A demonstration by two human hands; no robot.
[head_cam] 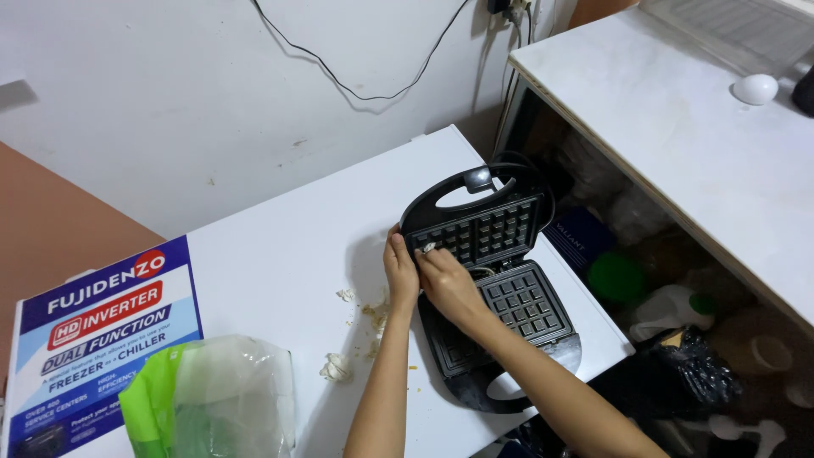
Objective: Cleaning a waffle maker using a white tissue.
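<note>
Head view, looking down on a white chest top (280, 254): at the far left lies a blue, white and red printed label (102, 339), and just right of it a clear plastic bag with green inside (212, 399) sits at the near edge. Further right, pale crumbs and small scraps (356, 326) are scattered over the white surface, the largest lump near the bag. Next comes the left hand (400, 271), fingers curled and pressed against the left edge of an open black waffle maker (492, 288). The right hand (448, 284) lies just beside it, fingers closed on a small pale scrap (428, 248) held against the raised upper grid plate. The waffle maker stands near the right end of the chest top, its lid tilted up towards the wall, the lower plate flat. A black cord (373, 89) trails down the wall behind. At the far right, a white counter (678, 127) carries a small white rounded object (755, 88).
</note>
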